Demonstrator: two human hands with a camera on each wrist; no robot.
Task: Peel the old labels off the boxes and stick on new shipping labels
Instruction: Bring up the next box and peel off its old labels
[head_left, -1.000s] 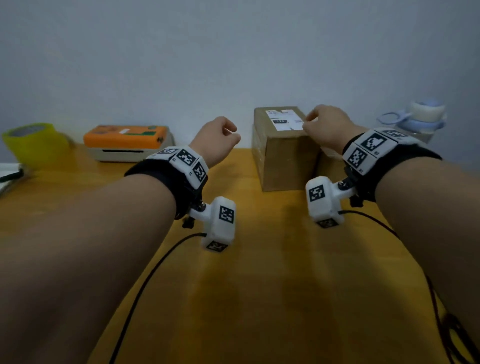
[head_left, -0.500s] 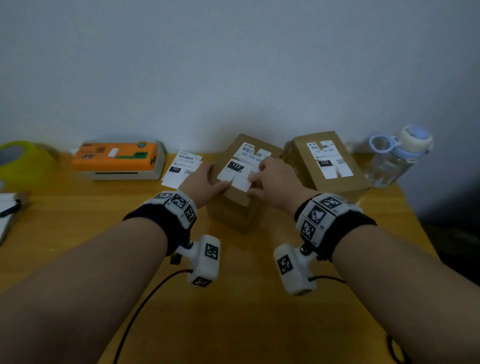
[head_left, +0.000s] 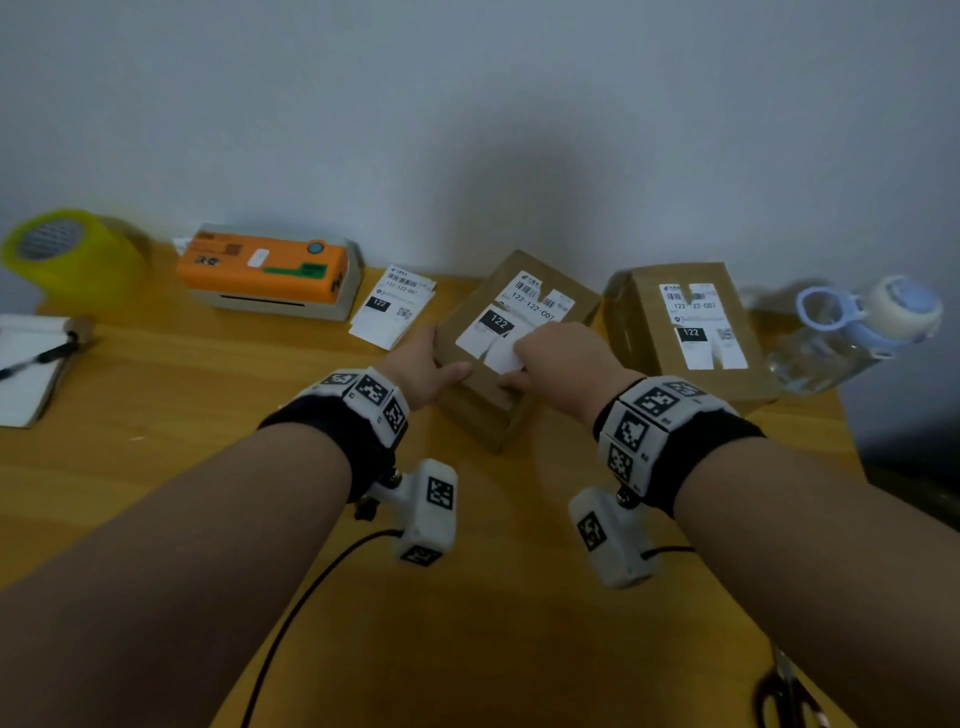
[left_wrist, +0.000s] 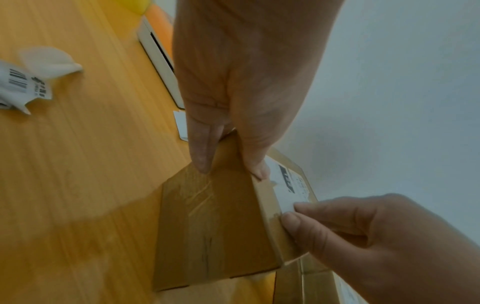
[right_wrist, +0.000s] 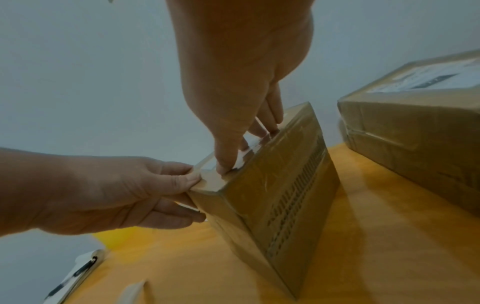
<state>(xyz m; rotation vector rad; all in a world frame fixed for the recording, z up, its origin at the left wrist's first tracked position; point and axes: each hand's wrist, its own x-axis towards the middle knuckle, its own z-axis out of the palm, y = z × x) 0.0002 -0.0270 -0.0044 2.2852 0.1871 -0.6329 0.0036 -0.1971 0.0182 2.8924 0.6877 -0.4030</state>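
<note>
At the far left of a wooden worktop (head_left: 156, 395), a yellow-green roll of tape (head_left: 67, 249) stands by the wall, with a white notepad (head_left: 26, 369) and a dark pen (head_left: 41, 356) lying on it nearer the edge. To their right sits an orange-topped label printer (head_left: 265, 270), and just beside it a small stack of loose shipping labels (head_left: 392, 306) lies flat on the wood. At centre, the person's left hand (head_left: 421, 369) grips the near left corner of a cardboard box (head_left: 493, 410), thumb on the top face and fingers against the side, as the wrist views show. The box stands turned at an angle to the worktop's edge. Its old label (head_left: 511, 322), white with a barcode and a black "122" panel, is torn and partly lifted. The right hand (head_left: 561, 358) pinches the label's loose near corner between thumb and forefinger at the box's top edge. To the right, just beside the first, a second cardboard box (head_left: 691, 332) lies with its own torn white label (head_left: 698, 327) facing up. At the far right a clear water bottle (head_left: 852, 332) with a pale blue lid lies on its side. A pair of scissors (head_left: 789, 691) shows at the lower right edge.
</note>
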